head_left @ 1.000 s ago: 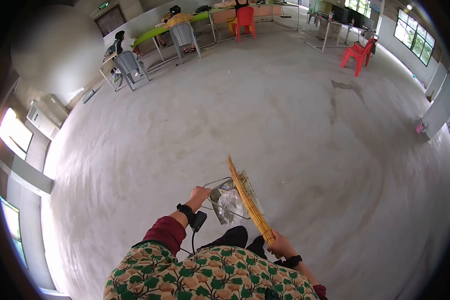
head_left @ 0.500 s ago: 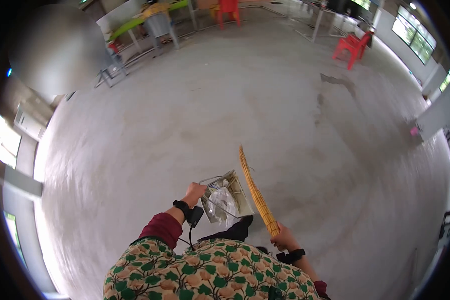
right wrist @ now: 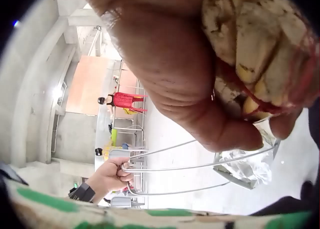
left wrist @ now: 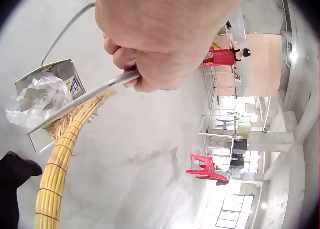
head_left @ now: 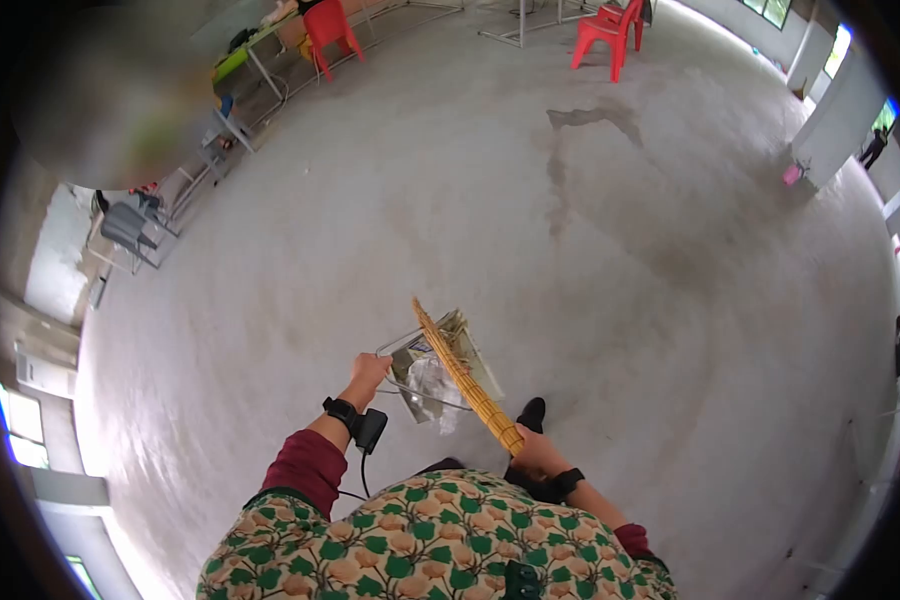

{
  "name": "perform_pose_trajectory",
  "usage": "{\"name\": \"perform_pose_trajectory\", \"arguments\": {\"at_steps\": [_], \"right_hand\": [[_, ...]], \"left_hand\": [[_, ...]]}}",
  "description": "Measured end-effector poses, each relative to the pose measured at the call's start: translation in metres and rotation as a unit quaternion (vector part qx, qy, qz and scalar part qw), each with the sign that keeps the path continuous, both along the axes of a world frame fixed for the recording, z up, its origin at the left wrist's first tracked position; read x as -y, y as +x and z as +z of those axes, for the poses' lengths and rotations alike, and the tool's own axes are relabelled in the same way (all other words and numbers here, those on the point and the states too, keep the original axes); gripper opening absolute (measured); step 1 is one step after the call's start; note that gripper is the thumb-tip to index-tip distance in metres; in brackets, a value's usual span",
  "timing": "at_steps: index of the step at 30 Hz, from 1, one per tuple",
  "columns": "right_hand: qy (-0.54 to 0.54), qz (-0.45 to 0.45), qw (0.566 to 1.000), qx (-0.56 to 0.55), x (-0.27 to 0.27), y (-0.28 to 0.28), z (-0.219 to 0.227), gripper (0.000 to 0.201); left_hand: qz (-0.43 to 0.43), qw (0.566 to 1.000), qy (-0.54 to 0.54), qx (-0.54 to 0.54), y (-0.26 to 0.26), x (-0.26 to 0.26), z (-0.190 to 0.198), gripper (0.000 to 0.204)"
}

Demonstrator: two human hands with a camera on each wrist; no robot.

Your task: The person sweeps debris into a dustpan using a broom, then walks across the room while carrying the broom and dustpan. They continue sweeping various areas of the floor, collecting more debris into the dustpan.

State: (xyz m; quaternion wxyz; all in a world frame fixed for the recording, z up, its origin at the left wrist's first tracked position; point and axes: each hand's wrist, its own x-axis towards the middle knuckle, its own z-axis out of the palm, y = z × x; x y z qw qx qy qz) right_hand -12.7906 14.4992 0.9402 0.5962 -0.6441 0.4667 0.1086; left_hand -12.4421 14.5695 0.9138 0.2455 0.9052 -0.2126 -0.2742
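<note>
My left hand [head_left: 370, 372] grips the bent metal wire handle [left wrist: 95, 92] of a dustpan [head_left: 484, 374]. A crumpled clear plastic bag [head_left: 432, 384] and some litter lie in the dustpan, which hangs low in front of my legs. The right hand [head_left: 540, 455] holds a straw broom [head_left: 475, 395] by its bound butt end, seen close up as cut stalks [right wrist: 255, 44] tied with red cord in the right wrist view. From there the broom slants forward and left, overlapping the dustpan in the head view, its thin tip beyond the far rim.
A grey concrete floor [head_left: 370, 230] with a dark stain [head_left: 595, 116] spreads ahead. Red chairs [head_left: 610, 38] and tables stand at the back, a grey chair [head_left: 130, 228] at the left. A pillar [head_left: 835, 125] rises on the right. My black shoe [head_left: 534, 412] shows beside the broom.
The head view has turned right, and the room has shifted left. The broom swung right, apart from the dustpan, then back across it. A shoe has come forward. Both hands keep their holds.
</note>
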Motion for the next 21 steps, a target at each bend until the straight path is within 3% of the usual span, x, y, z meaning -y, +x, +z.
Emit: {"name": "perform_pose_trajectory", "arguments": {"at_steps": [2, 4, 5, 7, 9, 11, 12, 13, 14, 16, 17, 21], "right_hand": [[-0.008, -0.004, 1.0, -0.004, 0.025, -0.004, 0.022, 0.062], [-0.001, -0.001, 1.0, -0.004, 0.048, -0.013, 0.025, 0.064], [0.003, -0.005, 1.0, -0.003, 0.072, -0.018, 0.026, 0.066], [-0.01, -0.013, 1.0, 0.013, 0.114, -0.028, 0.024, 0.064], [-0.019, -0.019, 0.999, 0.029, 0.156, -0.03, 0.022, 0.062], [-0.043, -0.065, 0.995, 0.059, 0.187, -0.014, 0.019, 0.045], [-0.042, -0.047, 0.996, 0.067, 0.199, -0.001, 0.004, 0.045], [-0.039, -0.056, 0.996, 0.058, 0.198, 0.001, -0.012, 0.045], [-0.035, -0.067, 0.996, 0.047, 0.202, 0.001, -0.021, 0.045], [-0.04, -0.017, 0.998, 0.037, 0.257, 0.023, -0.019, 0.046], [-0.035, 0.023, 0.999, 0.025, 0.256, 0.019, -0.007, 0.047], [-0.023, 0.025, 0.999, 0.043, 0.284, 0.005, -0.011, 0.057]], "left_hand": [[0.006, 1.0, 0.011, 0.006, -0.002, 0.021, 0.009, 0.025], [-0.072, 0.994, -0.075, 0.034, 0.007, 0.036, 0.009, 0.023], [-0.054, 0.995, -0.078, 0.039, 0.006, 0.046, 0.006, 0.023], [0.041, 0.996, -0.062, -0.052, 0.005, 0.074, -0.003, 0.023], [-0.179, 0.978, 0.014, 0.102, 0.006, 0.104, -0.01, 0.019], [-0.225, 0.954, 0.058, 0.187, 0.002, 0.134, -0.012, 0.021], [-0.096, 0.992, 0.017, 0.078, 0.003, 0.148, -0.026, 0.023], [0.028, 0.999, -0.031, -0.035, -0.002, 0.152, -0.044, 0.027], [0.034, 0.998, -0.031, -0.035, -0.008, 0.159, -0.047, 0.027], [0.081, 0.994, -0.004, -0.078, -0.003, 0.227, -0.037, 0.031], [0.088, 0.992, -0.008, -0.085, -0.017, 0.234, -0.029, 0.031], [0.05, 0.997, 0.011, -0.06, -0.026, 0.27, -0.003, 0.034]]}}
